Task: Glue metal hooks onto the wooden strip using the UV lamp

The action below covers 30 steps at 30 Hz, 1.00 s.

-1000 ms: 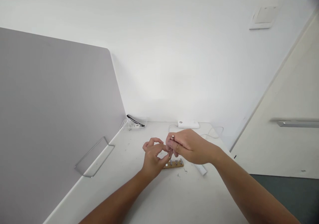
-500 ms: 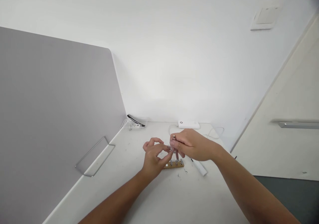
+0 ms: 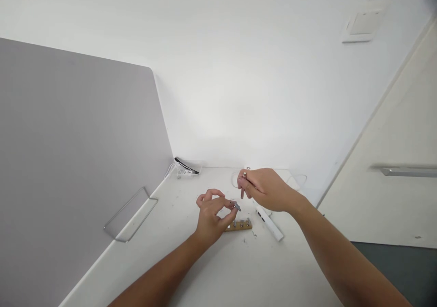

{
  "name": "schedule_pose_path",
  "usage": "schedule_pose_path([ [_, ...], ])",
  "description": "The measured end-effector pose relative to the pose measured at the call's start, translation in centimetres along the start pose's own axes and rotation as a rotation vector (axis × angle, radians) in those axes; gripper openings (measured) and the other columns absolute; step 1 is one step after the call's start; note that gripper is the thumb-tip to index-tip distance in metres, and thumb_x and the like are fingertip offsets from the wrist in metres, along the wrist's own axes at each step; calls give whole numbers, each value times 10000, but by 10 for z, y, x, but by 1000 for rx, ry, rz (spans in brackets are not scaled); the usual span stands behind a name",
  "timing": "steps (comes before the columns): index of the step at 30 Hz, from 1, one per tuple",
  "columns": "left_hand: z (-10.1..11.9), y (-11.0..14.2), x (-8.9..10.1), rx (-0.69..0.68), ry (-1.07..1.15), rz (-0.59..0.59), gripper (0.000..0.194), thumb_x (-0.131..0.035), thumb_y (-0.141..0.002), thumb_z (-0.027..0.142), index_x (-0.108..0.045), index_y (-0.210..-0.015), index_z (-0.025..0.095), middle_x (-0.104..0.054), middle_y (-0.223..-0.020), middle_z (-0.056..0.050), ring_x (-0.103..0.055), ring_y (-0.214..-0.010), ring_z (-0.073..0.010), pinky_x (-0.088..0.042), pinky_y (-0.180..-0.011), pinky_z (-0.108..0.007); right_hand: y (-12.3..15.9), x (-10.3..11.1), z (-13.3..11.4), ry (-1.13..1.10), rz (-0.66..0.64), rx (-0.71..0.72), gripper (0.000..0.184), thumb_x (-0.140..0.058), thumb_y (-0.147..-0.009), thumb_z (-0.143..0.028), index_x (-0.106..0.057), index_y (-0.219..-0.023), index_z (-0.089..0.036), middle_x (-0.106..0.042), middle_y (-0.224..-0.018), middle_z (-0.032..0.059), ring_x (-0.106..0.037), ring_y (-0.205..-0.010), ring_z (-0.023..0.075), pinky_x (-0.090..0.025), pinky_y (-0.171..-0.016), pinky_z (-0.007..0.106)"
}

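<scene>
My left hand (image 3: 212,218) pinches a small grey metal piece (image 3: 237,206) between thumb and index finger, its other fingers curled loosely. Up and to the right, my right hand (image 3: 261,187) is closed around a slim screwdriver-like metal tool (image 3: 242,192), its tip pointing down and apart from the grey piece. Beneath the left fingertips lies a narrow wooden strip (image 3: 244,225) with several small metal fittings along it. The left hand covers part of this strip. Tiny metal bits (image 3: 254,234) lie just in front of its right end.
A white stick-shaped device (image 3: 271,225) lies right of the strip on the white table (image 3: 218,275). At the back are a black-edged item with white cables (image 3: 186,166) and a white box mostly behind my right hand. A grey panel (image 3: 85,152) and wire frame (image 3: 131,216) border the left.
My right hand has moved up and right with the tool, away from the left fingertips. The grey piece and the white device now show more fully. My left hand stays nearly still.
</scene>
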<state>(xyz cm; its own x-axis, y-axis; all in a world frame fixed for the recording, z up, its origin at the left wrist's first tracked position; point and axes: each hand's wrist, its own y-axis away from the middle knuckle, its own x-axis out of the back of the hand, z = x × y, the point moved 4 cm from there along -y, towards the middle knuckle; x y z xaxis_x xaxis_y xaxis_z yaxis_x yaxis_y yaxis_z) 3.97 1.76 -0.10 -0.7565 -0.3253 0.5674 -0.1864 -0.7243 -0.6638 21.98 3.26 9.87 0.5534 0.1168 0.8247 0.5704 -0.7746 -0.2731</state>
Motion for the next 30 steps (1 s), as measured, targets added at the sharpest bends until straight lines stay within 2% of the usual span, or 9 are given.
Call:
schedule_pose_path([
  [4, 1, -1, 1, -4, -3, -2, 150, -701, -853, 184, -666, -720, 244, -777, -740, 44, -646, -1041, -270, -251, -936, -459, 5, -5, -12, -102, -218, 3, 372, -383, -1089, -367, -559, -793, -226, -718, -711, -26, -635, -618, 148, -441, -588, 266],
  [7, 1, -2, 1, -4, -1, -16, 197, -675, -863, 176, -649, -677, 235, -741, -675, 43, -632, -1046, -270, -252, -915, -449, 6, -10, -26, -140, -270, 43, 397, -372, -1095, -371, -562, -783, -217, -704, -689, -21, -632, -613, 144, -441, -591, 266],
  [10, 1, -1, 1, -10, 4, -21, 215, -661, -853, 155, -643, -653, 232, -719, -645, 37, -623, -1058, -272, -254, -915, -445, 4, -13, -33, -188, -204, 104, 403, -368, -1105, -383, -606, -828, -213, -753, -828, -11, -661, -686, 139, -462, -666, 277],
  [13, -1, 0, 0, 0, 13, -22, 152, -686, -853, 178, -675, -716, 244, -757, -715, 35, -626, -1058, -274, -248, -933, -454, 3, -10, -29, -193, -62, 117, 370, -357, -1110, -358, -634, -906, -221, -762, -935, -7, -675, -746, 136, -465, -718, 283],
  [17, -1, 0, 0, -4, 23, 0, 127, -708, -854, 192, -695, -745, 255, -800, -791, 34, -635, -1046, -275, -244, -948, -471, 1, -2, -16, -90, 80, 25, 322, -352, -1107, -364, -626, -990, -244, -742, -850, -16, -667, -754, 157, -443, -702, 290],
  [21, -2, -1, -1, -5, 15, 8, 138, -706, -852, 170, -692, -744, 256, -808, -803, 37, -642, -1049, -274, -251, -946, -476, 0, 2, -5, -14, 94, -23, 341, -348, -1105, -376, -625, -949, -255, -747, -837, -25, -662, -751, 164, -433, -697, 295],
  [25, -1, -1, 0, -10, 12, 24, 152, -718, -844, 166, -676, -725, 250, -812, -808, 45, -649, -1039, -271, -256, -942, -477, 2, 1, 3, 2, -55, -66, 413, -353, -1099, -383, -585, -791, -235, -758, -818, -24, -657, -708, 164, -443, -672, 298],
  [28, -1, -1, 0, -5, 0, 23, 157, -716, -843, 170, -672, -716, 251, -806, -787, 45, -655, -1026, -273, -260, -936, -475, 6, -2, 0, -53, -217, -99, 404, -347, -1097, -412, -597, -829, -242, -747, -771, -30, -628, -629, 155, -441, -589, 281],
  [30, -1, -1, 1, -1, -11, 21, 154, -715, -849, 184, -674, -717, 252, -794, -756, 44, -658, -1018, -272, -257, -937, -474, 9, -2, -7, -88, -270, -94, 399, -348, -1097, -417, -596, -840, -237, -725, -725, -29, -610, -600, 147, -440, -565, 273],
])
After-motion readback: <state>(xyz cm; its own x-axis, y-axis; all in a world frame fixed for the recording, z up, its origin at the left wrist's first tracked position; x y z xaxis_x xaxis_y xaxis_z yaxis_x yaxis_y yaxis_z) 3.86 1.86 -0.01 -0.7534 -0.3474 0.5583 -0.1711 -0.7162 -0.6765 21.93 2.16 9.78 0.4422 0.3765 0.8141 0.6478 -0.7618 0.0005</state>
